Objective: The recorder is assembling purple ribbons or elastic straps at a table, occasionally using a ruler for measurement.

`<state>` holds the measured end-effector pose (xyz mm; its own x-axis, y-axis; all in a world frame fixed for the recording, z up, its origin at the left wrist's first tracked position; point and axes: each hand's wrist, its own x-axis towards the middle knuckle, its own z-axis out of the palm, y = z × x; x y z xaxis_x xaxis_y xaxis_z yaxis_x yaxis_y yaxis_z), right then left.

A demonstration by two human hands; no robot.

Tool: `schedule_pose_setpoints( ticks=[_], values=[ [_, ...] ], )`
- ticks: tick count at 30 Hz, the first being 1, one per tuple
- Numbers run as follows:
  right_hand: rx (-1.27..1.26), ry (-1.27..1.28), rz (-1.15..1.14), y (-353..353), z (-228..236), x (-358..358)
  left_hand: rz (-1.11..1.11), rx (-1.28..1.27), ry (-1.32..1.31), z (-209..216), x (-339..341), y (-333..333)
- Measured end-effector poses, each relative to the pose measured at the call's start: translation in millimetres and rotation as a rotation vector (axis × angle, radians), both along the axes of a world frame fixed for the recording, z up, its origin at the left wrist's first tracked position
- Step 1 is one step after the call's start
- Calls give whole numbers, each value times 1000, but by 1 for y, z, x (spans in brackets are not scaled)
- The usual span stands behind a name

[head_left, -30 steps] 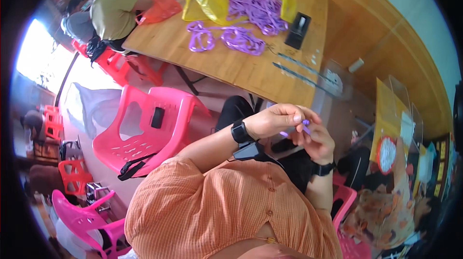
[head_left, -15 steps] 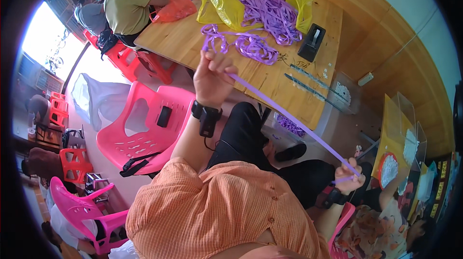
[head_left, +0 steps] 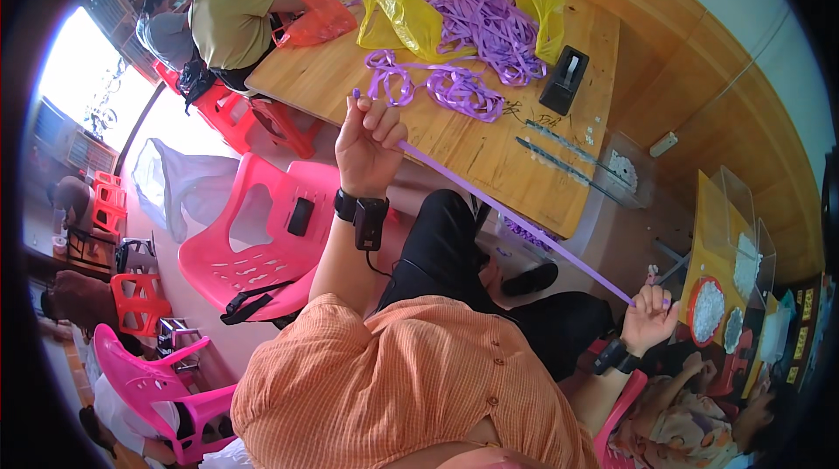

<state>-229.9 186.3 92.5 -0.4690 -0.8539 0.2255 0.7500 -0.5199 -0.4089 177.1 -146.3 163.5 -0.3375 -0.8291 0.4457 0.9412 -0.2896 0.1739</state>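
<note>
Ribbon (head_left: pixel 489 201), purple, has been drawn taut beside table (head_left: pixel 524 173) b/w L hand (head_left: pixel 369 150) and R hand (head_left: pixel 649 320), held much farther apart than a sec ago, so slack's gone, w/ strip pinched in curled fingers.

The purple ribbon (head_left: pixel 489 197) is presenting as a narrow, flat strip. It is hanging in mid-air, running nearly straight and apparently taut between the left hand (head_left: pixel 371 147) and the right hand (head_left: pixel 648 320). In the view it is slanting from the higher left hand down to the right. Its ends are disappearing into the curled fingers, and a small purple piece is protruding above the left hand's fingertips.
</note>
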Motion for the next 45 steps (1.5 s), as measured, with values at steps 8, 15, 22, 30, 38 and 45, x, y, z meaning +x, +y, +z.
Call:
schedule_pose_setpoints(
  ticks=[8,15,22,30,38,45],
  values=[
    [420,394,-233,-7,16,15,227,21,-541,7,-6,24],
    [552,703,-219,-57,59,84,51,-320,-1071,8,-74,81],
    [468,979,-295,-115,88,141,160,-530,-1279,17,-97,108],
    [370,1139,-411,-119,81,148,366,-731,-1365,22,-103,116],
    [377,1327,-485,-118,81,149,443,-827,-1424,24,-101,120],
    [308,1470,-602,-119,79,149,462,-893,-1439,27,-100,118]
  ],
)
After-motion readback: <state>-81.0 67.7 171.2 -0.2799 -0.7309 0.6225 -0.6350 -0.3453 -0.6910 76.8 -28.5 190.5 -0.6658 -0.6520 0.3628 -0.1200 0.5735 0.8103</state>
